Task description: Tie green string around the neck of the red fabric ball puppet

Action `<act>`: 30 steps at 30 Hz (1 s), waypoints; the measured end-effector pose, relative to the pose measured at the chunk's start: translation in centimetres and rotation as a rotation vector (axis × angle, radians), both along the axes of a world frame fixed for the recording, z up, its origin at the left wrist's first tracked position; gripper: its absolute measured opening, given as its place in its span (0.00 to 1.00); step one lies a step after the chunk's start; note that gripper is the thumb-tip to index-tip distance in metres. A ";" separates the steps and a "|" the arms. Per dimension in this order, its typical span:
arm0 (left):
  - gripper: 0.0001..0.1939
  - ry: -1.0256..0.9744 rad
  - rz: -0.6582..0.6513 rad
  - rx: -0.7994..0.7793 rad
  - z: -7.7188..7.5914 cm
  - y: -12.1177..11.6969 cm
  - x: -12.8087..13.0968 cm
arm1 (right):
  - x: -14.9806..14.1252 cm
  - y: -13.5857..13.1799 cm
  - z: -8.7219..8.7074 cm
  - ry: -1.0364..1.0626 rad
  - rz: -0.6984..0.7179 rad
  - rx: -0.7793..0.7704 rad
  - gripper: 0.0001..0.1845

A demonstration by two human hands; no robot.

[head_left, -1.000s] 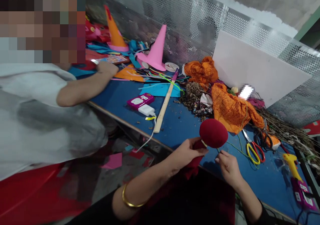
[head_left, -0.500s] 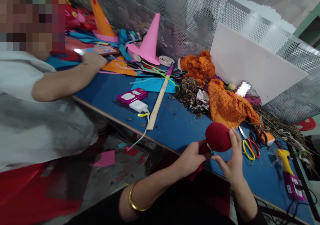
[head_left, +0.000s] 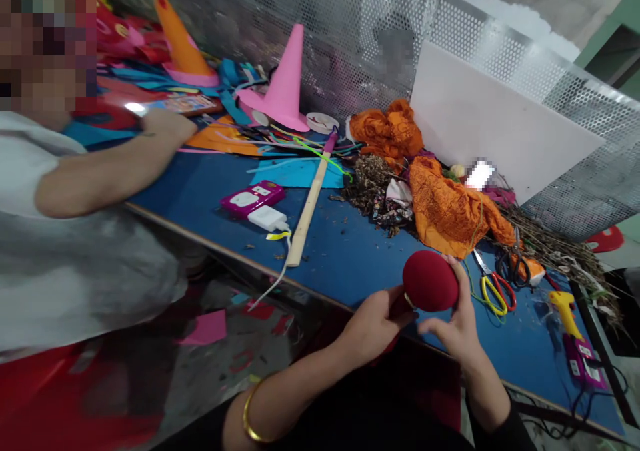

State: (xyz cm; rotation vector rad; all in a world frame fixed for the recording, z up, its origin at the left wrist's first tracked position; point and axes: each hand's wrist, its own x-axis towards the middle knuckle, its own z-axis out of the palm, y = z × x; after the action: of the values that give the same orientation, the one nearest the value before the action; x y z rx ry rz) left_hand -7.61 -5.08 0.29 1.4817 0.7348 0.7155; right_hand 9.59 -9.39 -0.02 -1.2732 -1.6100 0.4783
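Observation:
Over the table's front edge, a smooth dark red ball point(head_left: 431, 281), seemingly cloth-covered, is between my hands. My left hand point(head_left: 373, 324) is closed around dark red material at its lower left, partly hidden by the fingers. My right hand point(head_left: 460, 317) cups the ball's right side with the fingers, its thumb spread away below. To the right lie scissors point(head_left: 494, 294) with yellow and red handles and a dark-handled pair point(head_left: 520, 267). Behind the ball is crumpled orange cloth point(head_left: 443, 207).
On the blue table point(head_left: 350, 257) lie a bamboo stick point(head_left: 307, 214), a purple power strip point(head_left: 254, 199) with a white plug, dried plants point(head_left: 373, 181) and a yellow glue gun point(head_left: 567, 311). A pink cone hat point(head_left: 285, 91) stands behind. At left, a co-worker's arm point(head_left: 110, 164) reaches over the table.
The view has shifted slightly, so the table's things sit further left. My right thumb has moved away from the ball's underside; my left hand keeps its hold.

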 end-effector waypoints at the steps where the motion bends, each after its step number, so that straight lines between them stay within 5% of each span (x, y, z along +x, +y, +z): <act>1: 0.15 0.110 0.035 0.074 0.0 -0.1 -0.2 | 0.1 -0.1 0.4 0.031 0.033 -0.057 0.57; 4: 0.12 0.386 0.099 0.292 0.0 -0.3 -0.7 | 0.1 -0.4 1.5 0.083 -0.011 -0.138 0.65; 8: 0.10 0.479 0.064 0.484 -0.6 -0.8 -0.9 | -0.6 -0.2 1.4 0.121 -0.116 -0.096 0.52; 12: 0.10 0.495 0.143 0.692 -2.1 -1.2 -1.3 | -0.3 0.1 0.7 0.160 0.009 -0.075 0.52; 16: 0.10 0.484 0.269 1.069 -2.9 -1.0 -2.2 | 1.2 -0.6 0.8 0.233 0.245 -0.111 0.67; 20: 0.10 0.560 0.355 1.398 -2.8 -0.5 -2.6 | 2.1 -1.8 2.1 0.240 0.199 -0.023 0.71; 23: 0.10 0.600 0.338 1.518 -2.6 -0.5 -2.4 | 1.6 -2.5 3.8 0.016 0.195 -0.075 0.72; 26: 0.09 0.613 0.281 1.553 -2.3 -0.8 -2.2 | 0.9 -2.6 5.4 -0.233 0.277 -0.124 0.65; 30: 0.09 0.579 0.229 1.550 -2.2 -1.3 -2.4 | 0.4 -2.1 5.5 -0.271 0.325 -0.090 0.43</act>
State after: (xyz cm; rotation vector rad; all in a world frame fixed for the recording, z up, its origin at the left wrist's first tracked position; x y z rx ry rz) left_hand -9.97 -6.34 -1.92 3.1370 0.7791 1.1283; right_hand 9.99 -11.48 5.45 -1.1842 -2.0599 0.6028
